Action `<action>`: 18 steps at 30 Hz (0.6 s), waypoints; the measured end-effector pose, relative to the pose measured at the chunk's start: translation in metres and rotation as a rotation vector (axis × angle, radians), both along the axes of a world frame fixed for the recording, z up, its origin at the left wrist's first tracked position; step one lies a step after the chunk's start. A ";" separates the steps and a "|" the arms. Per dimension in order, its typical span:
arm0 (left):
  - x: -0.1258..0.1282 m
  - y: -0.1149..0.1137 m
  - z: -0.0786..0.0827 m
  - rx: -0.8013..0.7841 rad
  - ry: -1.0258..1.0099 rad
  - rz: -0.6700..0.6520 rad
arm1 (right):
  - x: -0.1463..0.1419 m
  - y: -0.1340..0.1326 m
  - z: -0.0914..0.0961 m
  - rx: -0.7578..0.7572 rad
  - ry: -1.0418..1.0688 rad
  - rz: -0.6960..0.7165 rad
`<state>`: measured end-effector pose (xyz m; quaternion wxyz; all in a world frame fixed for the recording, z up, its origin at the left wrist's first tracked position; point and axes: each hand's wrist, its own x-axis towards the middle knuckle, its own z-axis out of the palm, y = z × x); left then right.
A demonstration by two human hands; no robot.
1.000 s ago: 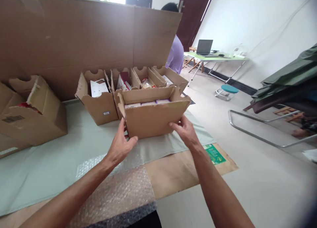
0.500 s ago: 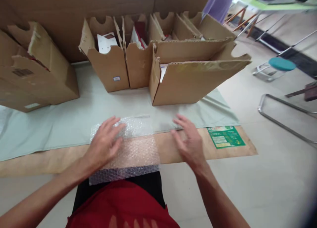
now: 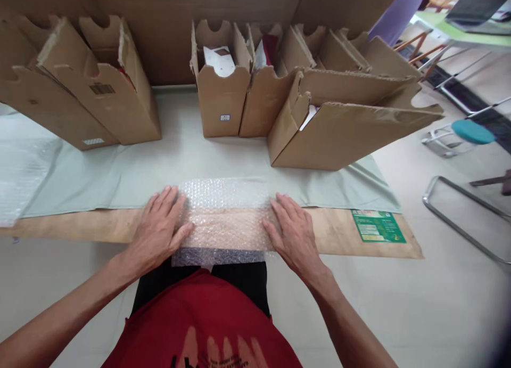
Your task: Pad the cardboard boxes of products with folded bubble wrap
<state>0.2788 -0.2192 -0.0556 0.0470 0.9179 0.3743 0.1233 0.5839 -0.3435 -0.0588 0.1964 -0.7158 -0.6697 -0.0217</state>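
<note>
A sheet of clear bubble wrap [image 3: 225,219] lies flat across the table's front edge, and its near end hangs over toward my lap. My left hand [image 3: 162,221] rests palm down on the left edge of the sheet, fingers stretched out and thumb on the plastic. On the opposite side my right hand [image 3: 291,227] lies with spread fingers, its fingertips at the sheet's right edge. Neither hand grips anything. Pale green cloth [image 3: 175,160] covers the table under the far part of the wrap, while bare wood [image 3: 335,229] shows along the front.
Cardboard file boxes [image 3: 223,104] stand along the back, some holding papers. Another box [image 3: 351,136] sits at an angle on the right, and several more [image 3: 131,101] stand left. More bubble wrap [image 3: 24,171] lies far left. A green label [image 3: 379,227] is on the wood; a stool [image 3: 473,131] stands beyond.
My right hand has come down from above the table to the wrap's right edge. My left hand has flattened onto the left edge. The view has shifted left.
</note>
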 end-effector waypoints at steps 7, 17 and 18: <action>0.039 -0.007 -0.007 -0.097 0.043 -0.293 | -0.046 0.054 0.006 -0.188 -0.035 0.312; -0.058 -0.020 -0.002 -0.030 -0.078 -0.218 | 0.019 -0.049 -0.001 0.068 0.024 0.001; -0.053 -0.024 0.000 -0.019 -0.100 -0.217 | 0.013 -0.052 0.001 0.091 0.040 0.018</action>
